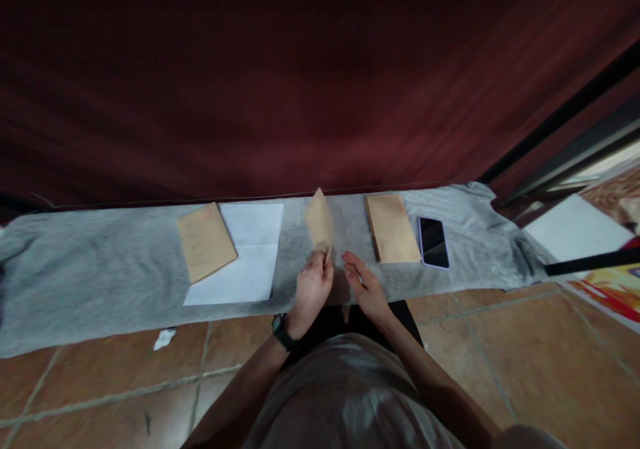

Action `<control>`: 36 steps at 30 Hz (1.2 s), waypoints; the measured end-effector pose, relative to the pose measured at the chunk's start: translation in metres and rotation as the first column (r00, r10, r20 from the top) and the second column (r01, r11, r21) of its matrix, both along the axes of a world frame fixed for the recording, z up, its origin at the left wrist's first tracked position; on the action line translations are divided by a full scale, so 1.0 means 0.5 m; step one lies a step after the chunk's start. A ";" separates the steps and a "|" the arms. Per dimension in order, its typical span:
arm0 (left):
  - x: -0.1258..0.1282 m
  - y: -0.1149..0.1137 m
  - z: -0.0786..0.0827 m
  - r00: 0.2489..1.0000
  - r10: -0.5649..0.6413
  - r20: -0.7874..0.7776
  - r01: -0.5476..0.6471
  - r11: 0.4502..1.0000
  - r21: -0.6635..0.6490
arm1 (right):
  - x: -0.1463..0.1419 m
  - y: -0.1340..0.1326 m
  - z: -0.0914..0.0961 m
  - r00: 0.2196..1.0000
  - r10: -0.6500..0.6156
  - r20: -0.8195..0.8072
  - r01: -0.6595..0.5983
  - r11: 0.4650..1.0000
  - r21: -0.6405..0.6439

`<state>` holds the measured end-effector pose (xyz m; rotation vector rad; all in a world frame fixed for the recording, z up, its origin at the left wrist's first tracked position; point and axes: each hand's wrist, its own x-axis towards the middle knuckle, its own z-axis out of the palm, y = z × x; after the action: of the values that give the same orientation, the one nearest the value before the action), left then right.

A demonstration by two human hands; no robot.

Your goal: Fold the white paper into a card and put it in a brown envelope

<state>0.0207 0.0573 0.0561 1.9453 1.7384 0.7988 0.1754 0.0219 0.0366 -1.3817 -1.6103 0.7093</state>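
In the head view my left hand (314, 282), with a dark watch on its wrist, grips a brown paper envelope (320, 221) by its lower end. The envelope stands tilted up off the grey cloth and is blurred by motion. Just to the right, my right hand (367, 289) is held with its fingers stretched out, apart from the envelope and holding nothing. A stack of brown envelopes (394, 229) lies beyond it to the right. On the left, another brown envelope pile (207, 242) rests partly over white paper (255, 255).
A phone (434, 243) lies right of the stack. The grey cloth (100, 269) covers a narrow bench along a dark red curtain (310, 89). A crumpled white scrap (165, 338) is on the tiled floor (480, 342). At far right stands a white panel (577, 225) near a dark bar.
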 end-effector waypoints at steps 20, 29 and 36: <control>0.004 -0.065 -0.039 0.199 0.689 0.697 0.133 0.686 -0.716 | -0.002 -0.060 -0.053 0.752 0.238 0.615 -0.335 0.941 0.046; -0.055 -0.120 -0.040 0.938 -0.058 0.341 0.141 0.965 -0.223 | -0.003 -0.064 -0.048 0.692 0.262 0.673 -0.333 0.943 -0.024; -0.040 -0.118 -0.086 0.830 -0.337 -0.445 0.374 0.927 -0.004 | -0.002 -0.069 -0.061 0.666 0.254 0.702 -0.318 0.947 -0.041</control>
<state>0.0007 -0.0019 0.0132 2.5590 1.4964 0.3131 0.1744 -0.0125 0.0064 -1.4331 -2.4788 0.2653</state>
